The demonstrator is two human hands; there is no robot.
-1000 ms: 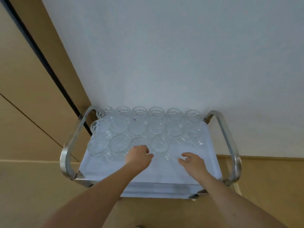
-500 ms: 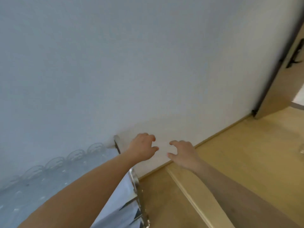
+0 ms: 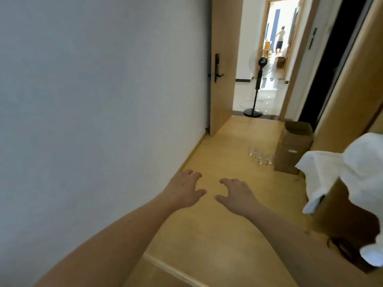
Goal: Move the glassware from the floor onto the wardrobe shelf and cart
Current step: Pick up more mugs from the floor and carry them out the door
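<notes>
Several clear drinking glasses [image 3: 260, 156] stand in a cluster on the wooden floor, far ahead and to the right, beside a cardboard box. My left hand [image 3: 183, 190] and my right hand [image 3: 236, 194] are stretched out in front of me, palms down, fingers spread, holding nothing. Both hands hover well short of the glasses. The cart and the wardrobe shelf are out of view.
A white wall runs along the left. An open wooden door [image 3: 222, 65] and a standing fan [image 3: 258, 79] mark the far doorway, where a person [image 3: 279, 39] stands in a distant room. A cardboard box [image 3: 294, 146] and a white-draped piece of furniture [image 3: 352, 175] line the right side.
My view has swung right, away from the cart full of glasses, along the wall and down the corridor. Both hands left the cart top and stay empty in front of me.
</notes>
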